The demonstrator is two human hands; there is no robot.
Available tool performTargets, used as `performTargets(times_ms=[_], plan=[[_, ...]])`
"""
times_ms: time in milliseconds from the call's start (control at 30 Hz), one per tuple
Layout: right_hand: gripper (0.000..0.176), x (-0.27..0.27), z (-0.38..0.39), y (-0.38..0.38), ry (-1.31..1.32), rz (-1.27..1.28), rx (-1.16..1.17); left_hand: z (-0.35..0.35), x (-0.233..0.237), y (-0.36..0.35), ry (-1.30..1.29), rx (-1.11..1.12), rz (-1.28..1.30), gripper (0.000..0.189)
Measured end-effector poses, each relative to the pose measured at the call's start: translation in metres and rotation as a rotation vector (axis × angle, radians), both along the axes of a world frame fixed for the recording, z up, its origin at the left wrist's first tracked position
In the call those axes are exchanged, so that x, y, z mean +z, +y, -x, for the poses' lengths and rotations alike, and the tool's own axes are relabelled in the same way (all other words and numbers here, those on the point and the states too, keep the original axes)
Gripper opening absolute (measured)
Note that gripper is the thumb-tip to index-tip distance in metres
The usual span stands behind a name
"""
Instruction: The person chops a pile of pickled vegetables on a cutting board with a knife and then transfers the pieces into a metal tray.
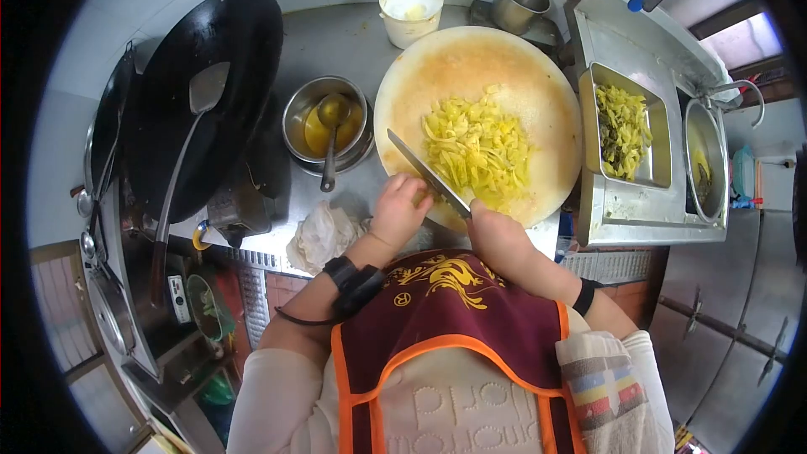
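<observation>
My right hand (498, 234) grips the handle of a kitchen knife (424, 170). The blade slants up and left over the near-left part of a round chopping board (420, 67). Close beside the blade is my left hand (399, 212), its fingers curled inward; whatever lies between the fingertips, if anything, is hidden. A heap of chopped yellow-green vegetable (475, 147) covers the middle of the board, just beyond the blade.
A metal bowl of yellow liquid (313, 130) with a ladle (330, 147) stands left, beside a crumpled cloth (321, 238) and a wok (239, 42). A white tub (411, 32) and steel pot (519, 4) stand behind. Rightward are a tray of greens (664, 160) and a sink basin (716, 202).
</observation>
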State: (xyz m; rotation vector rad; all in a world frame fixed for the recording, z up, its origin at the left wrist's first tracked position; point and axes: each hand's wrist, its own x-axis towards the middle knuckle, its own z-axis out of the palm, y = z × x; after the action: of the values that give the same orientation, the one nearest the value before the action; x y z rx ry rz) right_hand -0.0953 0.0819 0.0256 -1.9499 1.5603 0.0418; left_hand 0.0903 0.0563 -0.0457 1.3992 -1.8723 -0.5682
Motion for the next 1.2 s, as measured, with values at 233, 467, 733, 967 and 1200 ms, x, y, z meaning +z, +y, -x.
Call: performTargets(times_ms=[233, 467, 733, 967, 1200], plan=[[0.013, 0.036, -0.002, -0.012, 0.086, 0.003, -0.005, 0.011, 0.000, -0.005, -0.103, 0.075, 0.022, 0.012], [0.016, 0.003, 0.013, -0.014, 0.109, 0.096, -0.015, 0.016, 0.004, -0.006, -0.053, 0.081, 0.020, 0.011], [0.018, 0.008, 0.002, -0.009, 0.051, 0.027, -0.059, 0.018, -0.001, -0.006, 0.002, 0.140, -0.136, 0.011], [0.013, 0.032, 0.000, -0.015, 0.069, -0.037, -0.085, 0.011, 0.008, -0.002, 0.129, 0.066, -0.279, 0.016], [0.019, -0.003, 0.012, -0.020, 0.070, 0.063, -0.082, 0.011, 0.021, 0.004, -0.292, -0.108, -0.065, 0.041]])
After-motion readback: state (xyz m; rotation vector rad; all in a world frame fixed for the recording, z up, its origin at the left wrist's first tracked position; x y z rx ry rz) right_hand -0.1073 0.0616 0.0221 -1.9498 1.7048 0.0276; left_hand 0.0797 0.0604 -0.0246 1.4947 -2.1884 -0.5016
